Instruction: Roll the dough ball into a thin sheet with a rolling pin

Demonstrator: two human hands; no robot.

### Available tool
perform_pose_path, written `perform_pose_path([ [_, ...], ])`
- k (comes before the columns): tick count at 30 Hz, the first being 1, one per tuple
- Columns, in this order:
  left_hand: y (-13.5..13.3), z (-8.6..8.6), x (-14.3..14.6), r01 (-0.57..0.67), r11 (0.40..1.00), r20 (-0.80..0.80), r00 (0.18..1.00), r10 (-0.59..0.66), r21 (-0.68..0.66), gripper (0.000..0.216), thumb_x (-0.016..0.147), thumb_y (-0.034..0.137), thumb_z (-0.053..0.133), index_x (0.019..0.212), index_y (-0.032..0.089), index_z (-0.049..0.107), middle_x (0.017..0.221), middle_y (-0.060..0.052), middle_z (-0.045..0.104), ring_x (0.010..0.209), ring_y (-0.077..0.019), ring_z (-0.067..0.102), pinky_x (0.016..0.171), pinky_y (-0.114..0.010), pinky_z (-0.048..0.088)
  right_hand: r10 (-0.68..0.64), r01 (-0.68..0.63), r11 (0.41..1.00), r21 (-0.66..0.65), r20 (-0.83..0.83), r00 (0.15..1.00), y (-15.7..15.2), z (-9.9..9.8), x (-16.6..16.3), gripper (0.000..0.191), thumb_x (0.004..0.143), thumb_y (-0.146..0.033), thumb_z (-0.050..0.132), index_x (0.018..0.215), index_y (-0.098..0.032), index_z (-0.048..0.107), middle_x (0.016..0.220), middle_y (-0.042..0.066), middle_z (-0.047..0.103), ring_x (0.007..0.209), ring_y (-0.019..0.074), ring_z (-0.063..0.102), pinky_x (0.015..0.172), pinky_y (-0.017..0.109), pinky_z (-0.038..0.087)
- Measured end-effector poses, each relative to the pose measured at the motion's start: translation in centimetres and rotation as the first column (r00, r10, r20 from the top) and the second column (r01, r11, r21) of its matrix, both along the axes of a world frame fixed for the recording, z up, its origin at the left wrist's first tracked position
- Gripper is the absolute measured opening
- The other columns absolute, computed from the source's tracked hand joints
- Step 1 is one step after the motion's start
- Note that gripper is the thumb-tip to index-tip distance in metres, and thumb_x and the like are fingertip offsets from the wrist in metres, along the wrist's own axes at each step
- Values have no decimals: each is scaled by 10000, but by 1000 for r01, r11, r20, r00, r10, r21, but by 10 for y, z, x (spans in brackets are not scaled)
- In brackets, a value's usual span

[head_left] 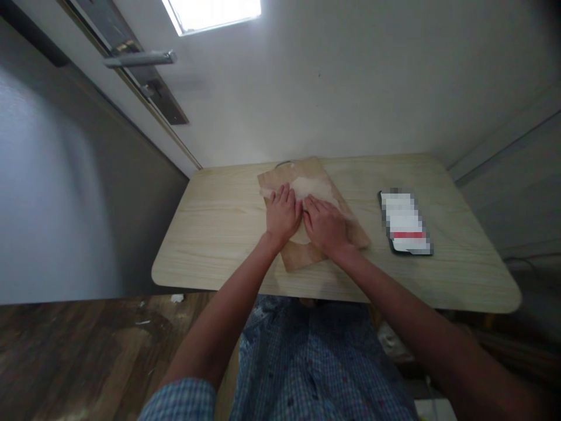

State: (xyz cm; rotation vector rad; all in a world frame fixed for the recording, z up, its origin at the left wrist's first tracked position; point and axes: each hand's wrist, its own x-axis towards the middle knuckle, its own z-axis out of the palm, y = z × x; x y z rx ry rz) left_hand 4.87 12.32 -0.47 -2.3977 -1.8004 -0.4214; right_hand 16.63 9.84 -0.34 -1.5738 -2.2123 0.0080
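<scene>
A flat brown rectangular piece (302,257), which looks like a paper bag, lies slanted on the pale wooden table. Across its middle is a paler, whitish patch (309,184). My left hand (283,216) rests on it palm down, fingers stretched out toward the far edge. Beside it, my right hand (326,225) also lies flat on the piece, its fingers pointing inward to the left. The thumbs nearly meet, and the hands cover the centre of the piece. A thin dark loop (284,163) shows at its far edge.
A phone (405,223) with a blurred screen lies on the table (210,234) to the right. Behind the table stands a white door (350,88) with a metal handle (140,58). Scraps (177,297) lie on the wooden floor at the left.
</scene>
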Motion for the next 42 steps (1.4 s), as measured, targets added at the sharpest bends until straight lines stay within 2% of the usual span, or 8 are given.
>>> perform_pose_path([
  [4, 28, 8, 1, 171, 982, -53, 983, -175, -76, 420, 878, 307, 241, 1133, 65, 472, 1242, -164, 457, 1168, -220, 391, 982, -369, 256, -73, 73, 997, 1, -3, 997, 10, -7, 3, 407, 855, -274, 290, 1182, -108, 467, 1244, 123, 471, 1127, 225, 427, 932, 392, 305],
  [7, 44, 10, 5, 261, 956, -60, 961, -271, -130, 409, 882, 318, 233, 1142, 120, 478, 1236, -118, 475, 1185, -199, 367, 1000, -379, 224, -89, 89, 996, 14, 19, 996, 19, -9, 7, 420, 855, -283, 293, 1215, -118, 433, 1283, 120, 426, 1206, 238, 328, 961, 442, 253],
  [13, 62, 6, 18, 194, 974, 3, 981, -195, -118, 416, 883, 320, 216, 1227, 191, 410, 1317, -52, 390, 1250, -209, 253, 1020, -412, 159, -123, 124, 992, -22, 69, 990, 38, -5, 13, 432, 864, -274, 262, 1236, -106, 404, 1298, 123, 406, 1208, 257, 315, 958, 453, 238],
  [17, 75, 7, 28, 175, 974, 58, 984, -168, -142, 411, 888, 301, 178, 1172, 224, 466, 1251, -33, 468, 1198, -187, 337, 1012, -381, 180, -125, 131, 989, -63, 82, 989, 53, -4, 20, 428, 869, -264, 247, 1247, -116, 385, 1291, 134, 412, 1198, 254, 329, 946, 457, 244],
  [22, 91, 10, 35, 157, 967, 90, 986, -141, -201, 420, 889, 318, 160, 1046, 217, 536, 1133, -47, 545, 1099, -191, 429, 944, -333, 274, -119, 125, 987, -97, 74, 990, 68, -1, 26, 418, 876, -269, 227, 1231, -130, 398, 1266, 132, 440, 1185, 262, 340, 928, 474, 252],
  [30, 111, 8, 43, 152, 968, 158, 980, -122, -199, 376, 872, 348, 223, 923, 201, 565, 1062, -68, 552, 1079, -246, 430, 898, -366, 304, -129, 132, 986, -104, 30, 991, 84, 0, 32, 425, 889, -307, 186, 1198, -132, 421, 1232, 143, 460, 1169, 280, 346, 900, 505, 267],
  [36, 123, 9, 50, 129, 966, 219, 972, -80, -223, 310, 863, 373, 269, 1003, 228, 505, 1074, -57, 530, 1118, -242, 399, 886, -342, 324, -175, 181, 974, -137, 52, 983, 96, 5, 33, 401, 877, -256, 211, 1146, -90, 459, 1177, 168, 494, 1121, 301, 392, 878, 500, 294],
  [42, 139, 9, 61, 102, 963, 170, 984, -61, -248, 350, 864, 424, 249, 1078, 234, 451, 1103, -42, 520, 1075, -216, 440, 883, -321, 328, -206, 215, 952, -218, 60, 977, 111, 8, 38, 388, 861, -252, 227, 1055, -91, 522, 1019, 157, 558, 980, 264, 490, 796, 401, 384],
])
